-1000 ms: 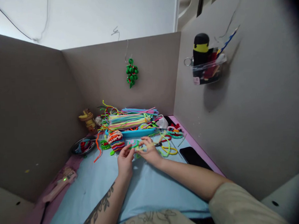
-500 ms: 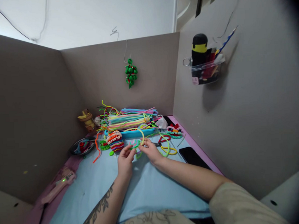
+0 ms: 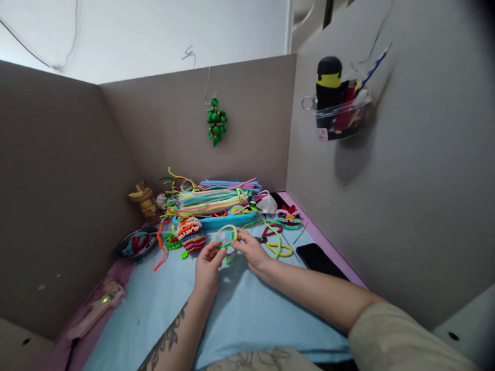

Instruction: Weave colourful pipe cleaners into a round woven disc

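Behind the hands (image 3: 230, 258), pipe cleaner pile (image 3: 215, 199).

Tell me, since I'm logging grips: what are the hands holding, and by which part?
Both hands pinch a small coiled pipe-cleaner piece: left hand at its left edge, right hand at its right edge, by the yellow-green loop.

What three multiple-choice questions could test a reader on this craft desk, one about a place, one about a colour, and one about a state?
1. Where does the green ornament hang?
A. back wall
B. left wall
C. from the clear holder

2. What colour is the cloth under the hands?
A. red
B. light blue
C. black

3. What are both hands doing?
A. resting flat
B. holding a phone
C. pinching a coiled piece

Answers: 1 A, it hangs on a wire hook on the back wall. 2 B, the cloth is light blue. 3 C, the left hand and right hand pinch the coiled piece.
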Demonstrator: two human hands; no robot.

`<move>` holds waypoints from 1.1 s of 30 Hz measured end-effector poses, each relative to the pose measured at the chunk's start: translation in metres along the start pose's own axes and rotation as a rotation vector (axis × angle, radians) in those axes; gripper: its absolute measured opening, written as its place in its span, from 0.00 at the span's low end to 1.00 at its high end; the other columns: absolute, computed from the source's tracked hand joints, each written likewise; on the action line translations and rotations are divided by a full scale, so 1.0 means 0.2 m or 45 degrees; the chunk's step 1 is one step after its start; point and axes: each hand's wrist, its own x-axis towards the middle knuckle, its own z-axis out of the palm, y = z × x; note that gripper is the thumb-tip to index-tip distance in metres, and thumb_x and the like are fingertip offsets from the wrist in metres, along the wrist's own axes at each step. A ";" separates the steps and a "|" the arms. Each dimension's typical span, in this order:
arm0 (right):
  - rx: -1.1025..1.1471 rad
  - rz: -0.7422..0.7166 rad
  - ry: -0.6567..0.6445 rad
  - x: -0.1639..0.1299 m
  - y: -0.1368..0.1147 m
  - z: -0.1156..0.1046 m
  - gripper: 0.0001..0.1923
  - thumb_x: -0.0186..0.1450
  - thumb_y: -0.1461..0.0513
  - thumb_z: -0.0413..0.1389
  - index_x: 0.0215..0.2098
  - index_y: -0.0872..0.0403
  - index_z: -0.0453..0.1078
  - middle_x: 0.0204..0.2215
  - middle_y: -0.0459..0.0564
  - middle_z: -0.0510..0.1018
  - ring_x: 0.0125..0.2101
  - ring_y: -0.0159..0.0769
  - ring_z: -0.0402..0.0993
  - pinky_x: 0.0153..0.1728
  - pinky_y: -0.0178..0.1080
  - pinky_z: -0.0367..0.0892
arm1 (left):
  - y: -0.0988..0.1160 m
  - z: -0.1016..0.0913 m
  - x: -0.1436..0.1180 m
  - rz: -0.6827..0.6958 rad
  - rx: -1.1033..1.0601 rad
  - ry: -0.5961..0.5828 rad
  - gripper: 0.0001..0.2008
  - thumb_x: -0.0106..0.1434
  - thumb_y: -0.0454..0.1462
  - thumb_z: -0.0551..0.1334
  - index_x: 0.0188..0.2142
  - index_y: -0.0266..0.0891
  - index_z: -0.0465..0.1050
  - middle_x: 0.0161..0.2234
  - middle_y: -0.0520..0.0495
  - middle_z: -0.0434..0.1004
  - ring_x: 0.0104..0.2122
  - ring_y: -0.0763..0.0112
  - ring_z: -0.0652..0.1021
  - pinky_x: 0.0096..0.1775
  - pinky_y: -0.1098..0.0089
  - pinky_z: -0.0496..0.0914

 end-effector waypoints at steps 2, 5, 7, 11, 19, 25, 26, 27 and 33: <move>-0.062 -0.068 0.029 0.00 -0.01 -0.01 0.08 0.50 0.58 0.61 0.21 0.54 0.69 0.47 0.49 0.67 0.53 0.42 0.58 0.56 0.46 0.46 | 0.00 0.00 0.00 -0.003 0.019 0.010 0.18 0.45 0.39 0.69 0.36 0.37 0.71 0.22 0.52 0.72 0.20 0.78 0.69 0.21 0.78 0.55; -0.092 -0.128 -0.016 0.02 -0.02 -0.03 0.09 0.49 0.57 0.62 0.21 0.54 0.69 0.47 0.49 0.67 0.51 0.42 0.60 0.54 0.45 0.50 | 0.01 0.00 0.00 -0.036 -0.013 0.001 0.19 0.44 0.39 0.69 0.36 0.37 0.71 0.21 0.53 0.72 0.19 0.78 0.68 0.21 0.77 0.55; -0.055 -0.113 -0.123 0.04 -0.03 -0.05 0.09 0.50 0.56 0.62 0.22 0.54 0.70 0.48 0.49 0.67 0.52 0.43 0.60 0.54 0.45 0.50 | 0.03 0.00 0.00 -0.080 -0.069 -0.012 0.20 0.43 0.39 0.70 0.36 0.36 0.71 0.21 0.53 0.71 0.20 0.78 0.69 0.21 0.77 0.55; 0.055 -0.082 -0.291 0.07 -0.05 -0.08 0.09 0.48 0.57 0.63 0.23 0.54 0.71 0.50 0.50 0.66 0.53 0.44 0.59 0.54 0.46 0.49 | 0.05 0.01 -0.01 -0.168 -0.169 -0.020 0.21 0.40 0.38 0.70 0.35 0.36 0.70 0.22 0.53 0.71 0.20 0.78 0.69 0.21 0.77 0.56; 0.204 -0.098 -0.143 0.06 -0.04 -0.04 0.10 0.46 0.60 0.64 0.23 0.54 0.69 0.53 0.49 0.62 0.50 0.42 0.62 0.43 0.40 0.62 | 0.06 0.02 -0.02 -0.186 -0.268 -0.016 0.21 0.41 0.36 0.70 0.36 0.37 0.69 0.24 0.52 0.72 0.23 0.77 0.72 0.24 0.78 0.60; 0.259 -0.010 -0.043 0.05 -0.03 -0.02 0.08 0.46 0.62 0.62 0.21 0.55 0.68 0.40 0.48 0.70 0.35 0.32 0.67 0.32 0.34 0.62 | 0.06 0.02 -0.02 -0.148 -0.210 -0.008 0.20 0.41 0.37 0.70 0.35 0.36 0.69 0.22 0.52 0.71 0.22 0.78 0.71 0.23 0.77 0.58; 0.267 0.010 -0.031 0.05 -0.04 -0.02 0.07 0.46 0.63 0.61 0.20 0.55 0.67 0.37 0.47 0.70 0.32 0.30 0.66 0.30 0.33 0.60 | 0.06 0.02 -0.02 -0.141 -0.197 -0.009 0.20 0.41 0.37 0.70 0.35 0.36 0.70 0.22 0.52 0.71 0.22 0.78 0.71 0.23 0.77 0.58; 0.281 0.034 -0.018 0.06 -0.04 -0.03 0.06 0.46 0.63 0.61 0.19 0.55 0.67 0.36 0.46 0.70 0.29 0.28 0.64 0.29 0.32 0.59 | 0.06 0.03 -0.03 -0.134 -0.182 -0.011 0.20 0.41 0.37 0.70 0.35 0.36 0.70 0.22 0.52 0.71 0.22 0.78 0.70 0.23 0.77 0.58; 0.299 0.196 -0.029 0.06 -0.06 -0.04 0.05 0.46 0.64 0.59 0.19 0.55 0.66 0.28 0.43 0.70 0.25 0.26 0.62 0.26 0.31 0.56 | 0.07 0.02 -0.03 -0.108 -0.125 -0.056 0.19 0.41 0.38 0.70 0.34 0.37 0.70 0.21 0.53 0.70 0.20 0.78 0.69 0.21 0.77 0.56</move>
